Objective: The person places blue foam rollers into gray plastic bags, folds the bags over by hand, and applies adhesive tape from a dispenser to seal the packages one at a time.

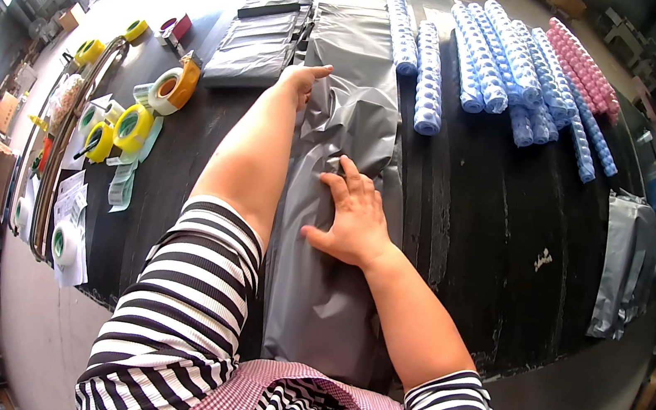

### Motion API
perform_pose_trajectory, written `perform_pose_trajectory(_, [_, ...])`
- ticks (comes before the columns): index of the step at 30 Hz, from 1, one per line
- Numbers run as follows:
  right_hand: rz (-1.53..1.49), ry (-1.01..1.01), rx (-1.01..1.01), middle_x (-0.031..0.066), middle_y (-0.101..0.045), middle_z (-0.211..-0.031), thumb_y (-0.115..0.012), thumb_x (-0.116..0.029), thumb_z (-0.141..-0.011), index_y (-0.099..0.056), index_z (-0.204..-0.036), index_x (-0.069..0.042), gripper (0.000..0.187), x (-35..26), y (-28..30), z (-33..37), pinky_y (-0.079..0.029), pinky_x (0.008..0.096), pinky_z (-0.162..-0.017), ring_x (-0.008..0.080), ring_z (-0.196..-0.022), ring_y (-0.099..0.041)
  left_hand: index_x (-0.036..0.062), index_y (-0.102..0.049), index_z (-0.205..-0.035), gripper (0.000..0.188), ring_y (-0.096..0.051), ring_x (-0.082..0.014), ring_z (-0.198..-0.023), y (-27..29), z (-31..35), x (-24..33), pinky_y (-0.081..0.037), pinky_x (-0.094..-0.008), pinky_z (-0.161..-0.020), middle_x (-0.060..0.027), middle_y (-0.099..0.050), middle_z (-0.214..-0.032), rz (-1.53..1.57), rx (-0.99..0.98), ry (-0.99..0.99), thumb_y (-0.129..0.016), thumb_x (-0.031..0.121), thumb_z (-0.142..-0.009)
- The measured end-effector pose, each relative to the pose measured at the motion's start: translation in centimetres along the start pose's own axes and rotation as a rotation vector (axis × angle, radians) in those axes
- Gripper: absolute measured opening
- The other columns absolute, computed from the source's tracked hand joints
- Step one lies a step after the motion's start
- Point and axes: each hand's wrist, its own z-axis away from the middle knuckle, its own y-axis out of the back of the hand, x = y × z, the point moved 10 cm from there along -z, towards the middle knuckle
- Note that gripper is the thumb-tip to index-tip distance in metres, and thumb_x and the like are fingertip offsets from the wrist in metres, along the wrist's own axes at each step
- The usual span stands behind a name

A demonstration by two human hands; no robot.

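Observation:
A long grey plastic mailing bag (330, 310) lies lengthwise down the middle of the black table, wrinkled around my hands. My right hand (352, 221) rests flat on it with fingers spread. Farther up, my left hand (303, 84) lies at the bag's left edge, one finger stretched to the right across the plastic. Its other fingers are partly hidden under the hand, and I see nothing held there. Just left of that hand is a stack of folded dark grey bags (256, 48).
Blue patterned rolls (491, 56) and pink ones (586, 69) lie at the back right. Folded grey bags (623, 267) hang at the right edge. On the left are tape rolls (133, 127), an orange tape dispenser (186, 80) and paper sheets (72, 207). The black table (495, 270) has worn marks.

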Motion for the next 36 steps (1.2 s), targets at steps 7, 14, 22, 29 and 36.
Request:
perform_pose_trajectory(7, [-0.254, -0.038, 0.082, 0.0202, -0.039, -0.156, -0.085, -0.054, -0.072, -0.038, -0.154, -0.012, 0.103, 2.9, 2.2, -2.7, -0.041, 0.046, -0.112, 0.0395, -0.137, -0.046, -0.0013, -0.067, -0.116, 0.029, -0.071, -0.0247, -0.098, -3.6, 6.4, 9.8, -0.056, -0.0385, -0.084, -0.0129, -0.074, -0.109, 0.28, -0.336, -0.437, -0.074, 0.011, -0.09])
perform_pose_trajectory(14, [-0.574, -0.465, 0.465, 0.0154, -0.072, -0.113, -0.077, -0.026, -0.085, -0.063, -0.129, 0.0, 0.052, 20.5, 6.6, -4.2, -0.055, 0.0364, -0.087, 0.0278, -0.097, -0.071, 0.0042, -0.072, -0.107, 0.034, -0.065, -0.0218, -0.104, -0.3, 32.3, 5.8, -0.054, -0.0383, -0.089, -0.0105, -0.069, -0.119, -0.616, -0.512, -1.149, -0.072, 0.0, -0.074])
perform_pose_trajectory(22, [-1.239, -0.558, 0.141, 0.0053, -0.069, -0.098, -0.067, -0.026, -0.099, -0.063, -0.121, -0.004, 0.031, 13.0, 3.8, 7.4, -0.052, 0.0268, -0.07, 0.012, -0.081, -0.066, 0.0155, -0.071, -0.106, 0.028, -0.06, -0.0266, -0.113, 5.1, 38.5, -8.3, -0.05, -0.0371, -0.093, -0.0108, -0.058, -0.143, -0.993, -0.101, -1.361, -0.069, 0.008, -0.08])
perform_pose_trajectory(29, [-0.754, -0.642, 0.224, 0.0154, -0.053, -0.133, -0.078, -0.021, -0.089, -0.05, -0.142, -0.002, 0.062, 5.6, 0.7, 21.2, -0.052, 0.0334, -0.094, 0.0178, -0.109, -0.058, 0.0121, -0.051, -0.143, 0.04, -0.063, -0.0141, -0.099, 7.9, 38.2, -15.7, -0.054, -0.0327, -0.086, -0.0076, -0.058, -0.127, 0.366, -0.394, -0.147, -0.059, 0.019, -0.104])
perform_pose_trajectory(36, [-1.37, -0.618, 0.198, 0.0099, -0.06, -0.109, -0.073, -0.011, -0.091, -0.025, -0.153, 0.009, 0.081, 0.1, 0.3, 27.5, -0.041, 0.0184, -0.06, 0.0071, -0.076, -0.053, 0.0092, -0.059, -0.132, 0.045, -0.061, -0.0106, -0.091, 5.4, 43.9, -18.6, -0.054, -0.0269, -0.086, -0.0052, -0.056, -0.119, -0.042, -0.466, -0.188, -0.074, 0.009, -0.09])
